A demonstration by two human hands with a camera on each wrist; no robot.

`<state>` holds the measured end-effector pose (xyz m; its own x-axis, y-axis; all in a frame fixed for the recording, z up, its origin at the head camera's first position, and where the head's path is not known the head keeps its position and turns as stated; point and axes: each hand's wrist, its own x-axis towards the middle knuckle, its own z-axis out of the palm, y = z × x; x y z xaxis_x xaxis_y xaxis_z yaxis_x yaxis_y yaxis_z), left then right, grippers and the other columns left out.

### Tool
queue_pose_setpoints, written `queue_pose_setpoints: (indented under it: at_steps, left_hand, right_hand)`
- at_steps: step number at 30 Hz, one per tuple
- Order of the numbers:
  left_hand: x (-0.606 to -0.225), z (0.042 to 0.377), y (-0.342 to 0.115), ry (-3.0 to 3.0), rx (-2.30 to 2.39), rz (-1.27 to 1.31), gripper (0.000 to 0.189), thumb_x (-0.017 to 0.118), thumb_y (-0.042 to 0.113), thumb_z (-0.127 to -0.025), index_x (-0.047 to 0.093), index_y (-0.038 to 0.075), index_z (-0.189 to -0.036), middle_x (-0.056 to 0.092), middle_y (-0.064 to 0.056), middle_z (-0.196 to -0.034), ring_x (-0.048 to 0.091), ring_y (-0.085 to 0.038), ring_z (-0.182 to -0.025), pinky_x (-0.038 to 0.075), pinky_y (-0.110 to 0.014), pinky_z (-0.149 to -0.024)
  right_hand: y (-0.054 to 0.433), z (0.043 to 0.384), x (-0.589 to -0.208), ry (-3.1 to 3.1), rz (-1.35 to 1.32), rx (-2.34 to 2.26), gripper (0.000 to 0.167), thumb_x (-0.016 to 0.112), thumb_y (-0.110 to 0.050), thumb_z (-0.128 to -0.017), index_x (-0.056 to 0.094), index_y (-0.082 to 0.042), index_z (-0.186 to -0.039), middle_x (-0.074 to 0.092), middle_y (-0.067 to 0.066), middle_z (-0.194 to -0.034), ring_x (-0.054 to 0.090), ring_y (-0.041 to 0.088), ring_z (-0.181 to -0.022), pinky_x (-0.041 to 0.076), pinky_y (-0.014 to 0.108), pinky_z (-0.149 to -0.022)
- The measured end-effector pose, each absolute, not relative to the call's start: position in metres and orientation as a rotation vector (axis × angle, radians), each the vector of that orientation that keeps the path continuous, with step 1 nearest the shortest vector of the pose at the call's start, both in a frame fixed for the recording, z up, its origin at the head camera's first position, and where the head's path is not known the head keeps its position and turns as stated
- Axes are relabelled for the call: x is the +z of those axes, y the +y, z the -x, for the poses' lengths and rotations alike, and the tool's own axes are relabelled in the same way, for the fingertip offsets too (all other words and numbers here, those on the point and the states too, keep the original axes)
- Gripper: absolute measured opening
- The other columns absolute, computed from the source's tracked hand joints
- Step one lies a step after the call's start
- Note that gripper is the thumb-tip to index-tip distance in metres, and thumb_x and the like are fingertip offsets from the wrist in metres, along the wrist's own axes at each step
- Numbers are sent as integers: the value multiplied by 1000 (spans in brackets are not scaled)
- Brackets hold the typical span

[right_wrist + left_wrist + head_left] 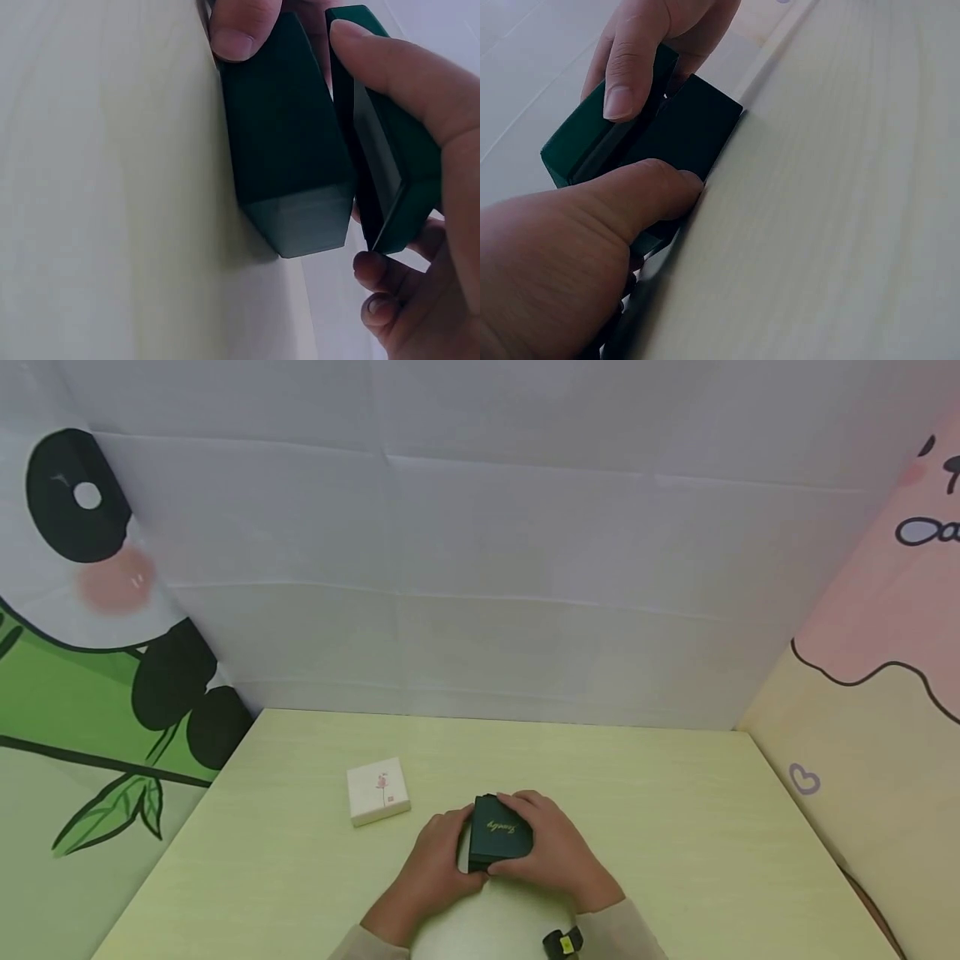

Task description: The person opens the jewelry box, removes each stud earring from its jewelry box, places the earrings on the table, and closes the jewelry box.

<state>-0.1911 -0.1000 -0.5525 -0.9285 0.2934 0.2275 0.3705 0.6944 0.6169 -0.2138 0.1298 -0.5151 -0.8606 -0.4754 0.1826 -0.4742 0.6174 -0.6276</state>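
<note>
A dark green jewelry box with gold lettering is between both hands near the table's front. Its lid (pixel 416 169) stands slightly apart from its base (pixel 285 127), tilted, with a gap showing in the right wrist view. My right hand (pixel 551 847) holds the lid, its thumb on one side and fingers on the other. On the table, the base (pixel 697 112) is gripped low by my left hand (pixel 438 860), whose thumb presses its side in the left wrist view. The inside of the base is hidden.
A small white box (pixel 377 791) with a pink flower print lies on the pale wooden table (pixel 637 793), left of and beyond the hands. A black device with a yellow patch (pixel 562 943) is beside the right cuff. Printed cloth walls enclose the table's back and sides.
</note>
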Motion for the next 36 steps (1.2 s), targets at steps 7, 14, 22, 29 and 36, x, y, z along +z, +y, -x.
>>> queue_pose_setpoints:
  at_steps: [7, 14, 22, 29, 36]
  left_hand:
    - [-553, 191, -100, -2812, -1057, 536, 98, 91, 30, -71, 43, 5, -152, 57, -5, -142, 50, -23, -122, 41, -47, -107]
    - [-551, 190, -101, -2839, -1067, 523, 98, 90, 30, -72, 42, 4, -153, 55, -6, -144, 50, -25, -126, 40, -48, -109]
    - [-553, 191, -99, -2823, -1061, 516, 96, 88, 31, -71, 44, 7, -153, 55, -4, -144, 49, -23, -127, 40, -47, -110]
    - [-554, 191, -96, -2834, -1072, 492, 98, 90, 32, -69, 44, 9, -153, 55, -3, -143, 49, -22, -123, 42, -46, -108]
    - [-551, 191, -96, -2837, -1089, 457, 98, 89, 30, -69, 44, 9, -153, 55, -6, -143, 49, -24, -126, 41, -48, -109]
  right_hand:
    - [130, 214, -516, 2828, 841, -1097, 96, 86, -63, -73, 53, -19, -152, 55, 2, -138, 54, 25, -122, 49, 53, -97]
    - [132, 216, -517, 2854, 800, -1066, 97, 86, -63, -73, 52, -21, -153, 54, 5, -139, 53, 27, -124, 48, 52, -98]
    - [143, 218, -513, 2802, 790, -1093, 92, 88, -52, -76, 49, -21, -154, 50, 5, -144, 50, 28, -127, 47, 53, -97]
    - [160, 220, -511, 2831, 733, -1094, 101, 91, -48, -73, 43, -16, -156, 51, 3, -146, 49, 23, -129, 46, 52, -101]
    - [178, 233, -505, 2877, 742, -1017, 99, 90, -51, -73, 47, -15, -154, 50, 3, -147, 48, 25, -130, 45, 51, -103]
